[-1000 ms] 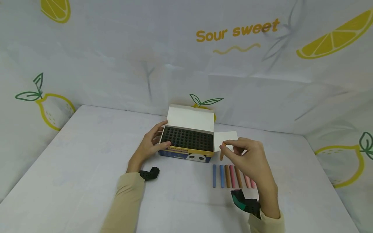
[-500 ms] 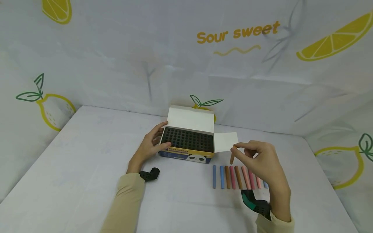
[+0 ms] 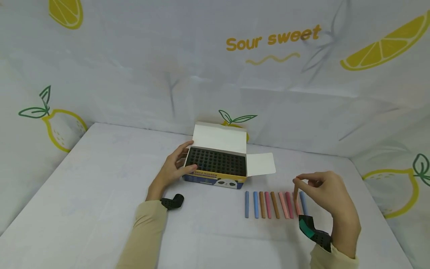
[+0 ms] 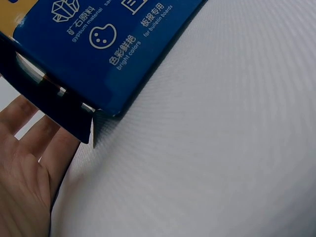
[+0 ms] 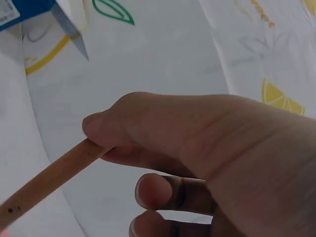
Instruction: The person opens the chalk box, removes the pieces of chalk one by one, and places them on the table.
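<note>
My left hand (image 3: 170,171) holds the left end of an open chalk box (image 3: 205,178), its thumb on the front rim and the other fingers round the end. The left wrist view shows the box's blue printed side (image 4: 106,59) and a flap in front of the fingers (image 4: 49,143). My right hand (image 3: 329,194) pinches the top of an orange-brown chalk stick (image 5: 52,175) between thumb and forefinger. That stick hangs nearly upright above the right part of a row of chalk sticks, partly covering a pink stick (image 3: 298,210). Whether it touches the row is unclear.
Blue, brown and pink chalk sticks lie side by side, from a blue stick (image 3: 246,204) to another blue stick (image 3: 304,203). A dark insert (image 3: 216,160) with rows of holes fills the box. Its white lid (image 3: 220,137) stands up and a side flap (image 3: 261,164) points right.
My right hand has moved right with the orange-brown chalk stick, from beside the box's flap to over the right part of the row. The left hand and box have stayed put.
</note>
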Demonstrator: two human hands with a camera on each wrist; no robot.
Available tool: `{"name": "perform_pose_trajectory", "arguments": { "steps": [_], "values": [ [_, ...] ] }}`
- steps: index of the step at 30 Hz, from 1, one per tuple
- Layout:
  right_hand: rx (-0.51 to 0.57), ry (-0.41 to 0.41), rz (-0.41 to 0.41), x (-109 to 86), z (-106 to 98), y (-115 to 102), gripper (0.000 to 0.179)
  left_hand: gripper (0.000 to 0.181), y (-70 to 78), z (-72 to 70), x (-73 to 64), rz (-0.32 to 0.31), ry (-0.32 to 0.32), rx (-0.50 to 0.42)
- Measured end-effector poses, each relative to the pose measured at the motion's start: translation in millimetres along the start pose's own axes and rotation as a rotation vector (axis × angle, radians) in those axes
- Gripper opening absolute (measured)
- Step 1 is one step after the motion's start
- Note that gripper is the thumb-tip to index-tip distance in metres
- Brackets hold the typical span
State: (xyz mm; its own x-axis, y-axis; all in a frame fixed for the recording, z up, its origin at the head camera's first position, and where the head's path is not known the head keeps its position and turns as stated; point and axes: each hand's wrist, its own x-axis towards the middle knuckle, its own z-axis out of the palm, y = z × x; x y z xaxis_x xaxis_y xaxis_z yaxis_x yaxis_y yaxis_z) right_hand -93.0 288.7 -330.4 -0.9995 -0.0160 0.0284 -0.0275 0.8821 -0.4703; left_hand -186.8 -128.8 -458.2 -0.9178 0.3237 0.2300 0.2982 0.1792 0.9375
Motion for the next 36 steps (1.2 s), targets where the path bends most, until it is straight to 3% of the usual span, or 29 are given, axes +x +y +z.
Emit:
{"name": "perform_pose_trajectory", "arguments": {
  "steps": [10, 18, 28, 36],
  "values": [
    [-0.086, -0.157, 0.173, -5.6, -13.9, 59.8, 0.043, 0.078, 1.0, 1.0, -0.3, -0.012, -0.001, 0.003],
    [0.009, -0.242, 0.295, -3.2, -11.2, 76.8, 0.05, 0.078, 0.7, 0.2, -0.6, -0.008, 0.003, 0.018],
    [0.091, -0.243, 0.372, 3.2, -2.0, 81.9, 0.055, 0.078, -0.6, 0.5, 0.4, 0.001, 0.001, 0.003],
    [0.094, -0.213, 0.427, 5.6, 10.4, 96.6, 0.062, 0.078, 1.5, 0.7, -0.6, -0.007, 0.003, -0.007]
  ]
}}
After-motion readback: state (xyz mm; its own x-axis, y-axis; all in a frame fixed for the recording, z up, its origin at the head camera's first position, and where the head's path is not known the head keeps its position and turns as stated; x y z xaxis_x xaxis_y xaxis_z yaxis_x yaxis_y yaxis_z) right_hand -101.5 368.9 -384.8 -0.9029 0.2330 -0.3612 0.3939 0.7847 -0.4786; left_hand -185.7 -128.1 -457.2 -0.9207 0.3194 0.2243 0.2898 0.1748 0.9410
